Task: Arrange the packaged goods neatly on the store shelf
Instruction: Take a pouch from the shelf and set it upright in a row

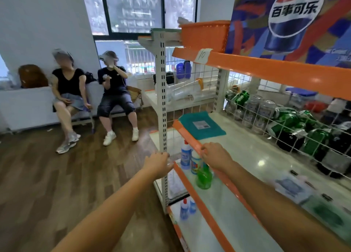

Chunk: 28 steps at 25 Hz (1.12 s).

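Note:
My right hand [214, 155] lies on the orange front edge of the middle shelf [247, 145], its fingers curled over that edge. My left hand [158, 163] reaches to the shelf's perforated end post [163, 99], fingers bent. Something clear and blurred sits at its fingertips, and I cannot tell whether it is held. A flat teal package [202, 125] lies at the middle shelf's far end. Blurred blue-white packages [292, 187] and a green one [326, 213] lie nearer me. On the shelf below stand two white-blue bottles [186, 154] and a green bottle [204, 177].
Two small bottles [187, 208] stand on the lowest shelf. An orange basket [205, 35] sits on top. Behind the wire mesh back [266, 122] are cans and dark bottles. Two people [91, 99] sit on a bench at the left, across the wooden floor.

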{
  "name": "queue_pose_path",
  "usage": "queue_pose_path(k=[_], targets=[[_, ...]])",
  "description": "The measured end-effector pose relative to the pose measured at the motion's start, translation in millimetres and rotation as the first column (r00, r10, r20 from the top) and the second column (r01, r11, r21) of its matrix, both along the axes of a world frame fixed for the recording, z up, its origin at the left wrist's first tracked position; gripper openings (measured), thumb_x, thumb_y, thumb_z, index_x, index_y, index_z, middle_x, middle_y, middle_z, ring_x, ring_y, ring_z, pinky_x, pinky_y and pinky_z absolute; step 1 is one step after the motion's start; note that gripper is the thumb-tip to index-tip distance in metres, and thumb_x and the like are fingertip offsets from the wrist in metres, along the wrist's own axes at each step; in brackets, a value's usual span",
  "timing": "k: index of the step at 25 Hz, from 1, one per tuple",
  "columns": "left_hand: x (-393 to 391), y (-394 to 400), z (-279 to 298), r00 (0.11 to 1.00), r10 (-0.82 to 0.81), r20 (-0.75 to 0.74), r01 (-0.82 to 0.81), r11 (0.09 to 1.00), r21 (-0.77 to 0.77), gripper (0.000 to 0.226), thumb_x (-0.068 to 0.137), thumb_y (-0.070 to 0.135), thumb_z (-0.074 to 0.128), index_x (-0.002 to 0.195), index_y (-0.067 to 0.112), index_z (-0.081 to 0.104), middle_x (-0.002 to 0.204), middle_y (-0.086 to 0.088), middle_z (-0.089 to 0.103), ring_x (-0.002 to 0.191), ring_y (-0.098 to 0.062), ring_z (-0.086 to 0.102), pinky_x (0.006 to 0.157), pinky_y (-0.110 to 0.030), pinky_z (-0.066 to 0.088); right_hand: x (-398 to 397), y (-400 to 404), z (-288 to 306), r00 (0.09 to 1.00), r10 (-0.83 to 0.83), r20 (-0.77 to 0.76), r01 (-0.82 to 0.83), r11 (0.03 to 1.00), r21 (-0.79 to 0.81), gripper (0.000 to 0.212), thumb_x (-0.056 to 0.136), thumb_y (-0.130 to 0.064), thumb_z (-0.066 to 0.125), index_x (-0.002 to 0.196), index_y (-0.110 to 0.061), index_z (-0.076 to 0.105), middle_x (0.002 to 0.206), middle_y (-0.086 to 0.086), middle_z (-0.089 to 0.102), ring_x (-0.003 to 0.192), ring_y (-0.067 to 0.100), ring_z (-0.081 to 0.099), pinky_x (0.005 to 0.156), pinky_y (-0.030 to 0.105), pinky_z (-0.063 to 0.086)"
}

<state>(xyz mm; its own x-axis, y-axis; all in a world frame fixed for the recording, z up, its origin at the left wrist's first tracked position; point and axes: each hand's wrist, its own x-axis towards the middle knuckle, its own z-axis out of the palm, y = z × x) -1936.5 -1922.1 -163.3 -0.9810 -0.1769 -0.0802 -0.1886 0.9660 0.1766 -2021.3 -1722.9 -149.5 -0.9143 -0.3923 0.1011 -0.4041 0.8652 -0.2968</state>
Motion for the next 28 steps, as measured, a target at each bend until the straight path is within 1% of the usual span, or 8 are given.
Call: queue_pose_path(k=[4, 8, 11, 14, 18, 20, 24, 28], targets=[[-75, -15, 11, 0.998, -0.008, -0.061, 0.006, 0.999, -0.034, 0.05, 0.093, 0.049, 0.044, 0.135, 0.022, 0.045, 0.137, -0.004, 0.049, 0.125, -0.024, 0.046, 0.101, -0.043, 0.039, -76, -4, 10, 0.999, 0.019, -0.045, -0.017, 0.999, 0.035, 0.036, 0.093, -0.026, 0.044, 0.124, -0.015, 0.057, 0.127, 0.008, 0.057, 0.119, 0.026, 0.049, 0.098, 0.037, 0.043], [-139, -16, 10, 0.995, -0.033, -0.098, 0.031, 0.999, -0.027, 0.049, 0.095, 0.047, 0.043, 0.135, 0.02, 0.043, 0.136, -0.008, 0.049, 0.125, -0.027, 0.046, 0.102, -0.043, 0.04, -145, 0, 2, 0.999, -0.033, -0.02, 0.034, 0.997, 0.062, 0.034, 0.093, -0.025, 0.044, 0.124, -0.014, 0.056, 0.124, 0.011, 0.056, 0.115, 0.029, 0.05, 0.094, 0.037, 0.045], [-169, -14, -7, 0.997, -0.063, -0.038, 0.062, 0.998, -0.029, 0.051, 0.095, 0.048, 0.041, 0.137, 0.02, 0.041, 0.14, -0.01, 0.045, 0.13, -0.029, 0.04, 0.106, -0.046, 0.037, -174, 3, -13, 0.995, -0.095, 0.026, 0.093, 0.992, 0.083, 0.032, 0.093, -0.023, 0.044, 0.119, -0.01, 0.057, 0.12, 0.013, 0.057, 0.11, 0.03, 0.053, 0.089, 0.037, 0.049], [-199, -14, -19, 0.991, -0.134, 0.0, 0.134, 0.989, -0.063, 0.05, 0.095, 0.048, 0.039, 0.135, 0.019, 0.044, 0.14, -0.009, 0.045, 0.129, -0.03, 0.04, 0.105, -0.047, 0.036, -202, 4, -23, 0.977, -0.195, 0.088, 0.186, 0.978, 0.098, 0.031, 0.093, -0.023, 0.044, 0.118, -0.008, 0.053, 0.119, 0.014, 0.057, 0.108, 0.031, 0.054, 0.083, 0.035, 0.047], [-243, -22, -26, 0.977, -0.2, -0.077, 0.198, 0.98, -0.033, 0.042, 0.097, 0.042, 0.035, 0.126, 0.014, 0.048, 0.133, -0.014, 0.047, 0.123, -0.033, 0.043, 0.1, -0.048, 0.038, -236, 2, -29, 0.936, -0.318, 0.147, 0.307, 0.947, 0.094, 0.037, 0.094, -0.026, 0.042, 0.126, -0.009, 0.05, 0.125, 0.015, 0.054, 0.114, 0.031, 0.049, 0.089, 0.036, 0.047], [-262, -27, -32, 0.965, -0.236, -0.116, 0.232, 0.972, -0.049, 0.041, 0.095, 0.042, 0.039, 0.122, 0.014, 0.05, 0.13, -0.013, 0.049, 0.123, -0.032, 0.042, 0.1, -0.045, 0.037, -248, -1, -32, 0.906, -0.377, 0.193, 0.366, 0.926, 0.093, 0.037, 0.095, -0.027, 0.043, 0.126, -0.01, 0.05, 0.126, 0.014, 0.052, 0.115, 0.03, 0.05, 0.089, 0.035, 0.046], [-297, -42, -38, 0.945, -0.308, -0.111, 0.299, 0.95, -0.093, 0.045, 0.093, 0.046, 0.043, 0.126, 0.016, 0.045, 0.129, -0.009, 0.049, 0.121, -0.028, 0.043, 0.1, -0.041, 0.035, -273, -10, -33, 0.869, -0.447, 0.211, 0.438, 0.894, 0.091, 0.038, 0.095, -0.029, 0.045, 0.125, -0.007, 0.053, 0.128, 0.017, 0.051, 0.115, 0.033, 0.05, 0.091, 0.035, 0.045], [-305, -49, -47, 0.922, -0.367, -0.124, 0.352, 0.927, -0.128, 0.054, 0.092, 0.054, 0.031, 0.131, 0.017, 0.039, 0.132, -0.009, 0.044, 0.119, -0.027, 0.044, 0.099, -0.04, 0.035, -287, -25, -28, 0.828, -0.499, 0.257, 0.49, 0.866, 0.104, 0.043, 0.093, -0.032, 0.044, 0.126, -0.004, 0.048, 0.129, 0.019, 0.049, 0.117, 0.035, 0.049, 0.092, 0.037, 0.045]])
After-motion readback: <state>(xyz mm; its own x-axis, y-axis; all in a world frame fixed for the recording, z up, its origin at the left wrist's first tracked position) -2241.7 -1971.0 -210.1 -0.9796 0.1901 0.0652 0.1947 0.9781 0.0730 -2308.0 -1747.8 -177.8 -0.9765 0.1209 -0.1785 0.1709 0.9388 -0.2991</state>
